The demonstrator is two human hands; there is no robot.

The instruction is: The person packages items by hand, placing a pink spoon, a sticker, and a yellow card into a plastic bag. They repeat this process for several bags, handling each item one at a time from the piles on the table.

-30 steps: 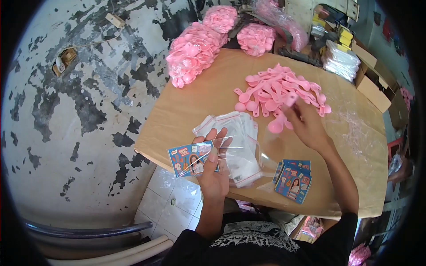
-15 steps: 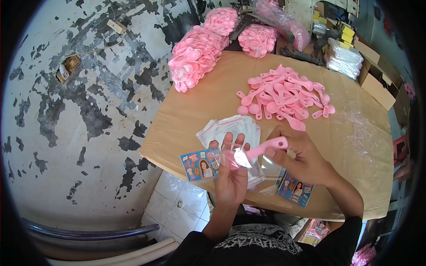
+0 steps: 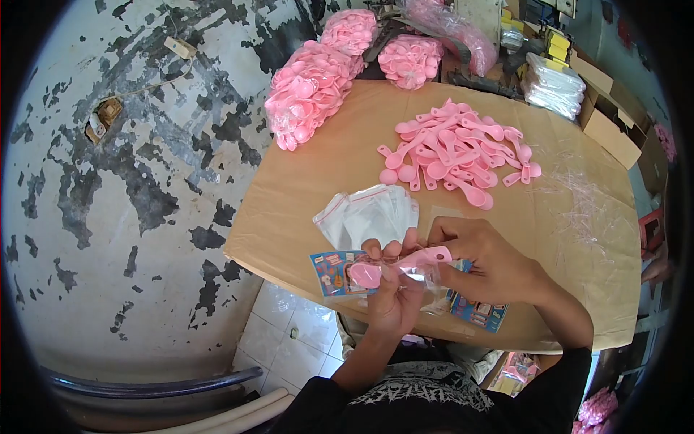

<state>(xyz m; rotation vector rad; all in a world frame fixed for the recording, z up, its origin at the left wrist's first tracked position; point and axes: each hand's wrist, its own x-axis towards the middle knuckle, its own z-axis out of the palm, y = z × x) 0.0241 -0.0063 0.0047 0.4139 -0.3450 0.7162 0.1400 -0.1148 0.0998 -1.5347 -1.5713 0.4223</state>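
A pink plastic scoop lies across my left hand, its bowl to the left and its holed handle to the right. My left fingers are closed around the scoop and a clear plastic bag. Behind the bowl shows a blue printed card. My right hand pinches the bag's edge beside the handle's end. How far the scoop sits inside the bag is hard to tell. Below my right hand lie more printed cards. Just beyond my left hand is a fanned stack of clear bags.
A heap of pink scoops lies on the brown-covered table. Stuffed bags of scoops stand at the far left edge. At the back right are stacked plastic packs and a cardboard box. Thin plastic scraps lie at right.
The scoop has moved down and left, its bowl now over the blue card. My right hand has shifted from the handle to the bag's edge. The view has moved slightly.
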